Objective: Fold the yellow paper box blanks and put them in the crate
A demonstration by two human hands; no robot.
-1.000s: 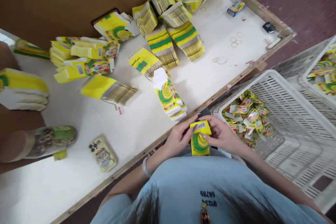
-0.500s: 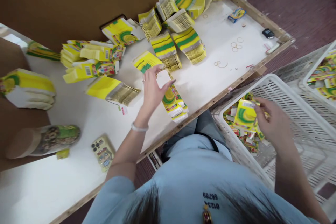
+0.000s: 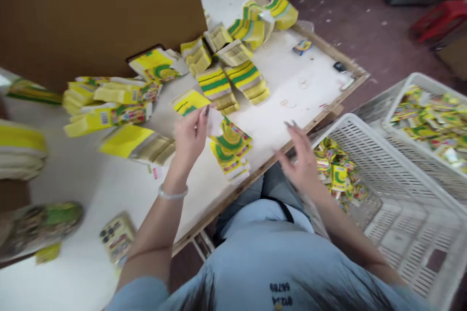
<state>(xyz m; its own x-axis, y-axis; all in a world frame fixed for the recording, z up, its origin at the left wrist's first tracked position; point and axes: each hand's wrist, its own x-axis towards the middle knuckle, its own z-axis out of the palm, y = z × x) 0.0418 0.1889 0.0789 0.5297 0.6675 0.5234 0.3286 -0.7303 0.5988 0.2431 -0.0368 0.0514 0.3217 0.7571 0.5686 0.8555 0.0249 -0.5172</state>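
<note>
My left hand [image 3: 190, 132] is over the table with its fingers pinched together at the white flap of a yellow and green flat carton [image 3: 233, 135]. That carton lies slanted over a small fanned pile of similar cartons [image 3: 233, 167]. My right hand [image 3: 301, 158] is open, fingers spread, above the wooden table edge, and holds nothing. Just beyond the left hand lies a yellow stack of folded cartons [image 3: 189, 102]. Another fanned stack [image 3: 136, 143] rests to its left. Below and right of my right hand, many small yellow cartons [image 3: 339, 177] lie in a white basket [image 3: 412, 194].
Several carton stacks [image 3: 215, 85] stand at the back of the table [image 3: 277, 126]. A brown cardboard box [image 3: 98, 14] rises behind. A phone [image 3: 118, 238] and a jar [image 3: 44, 226] lie at left. A second basket [image 3: 386, 107] of cartons is at right.
My right hand has let a small carton go into the basket and come back left to the table edge. My left hand's spread fingers have closed at the carton flap. The view has shifted.
</note>
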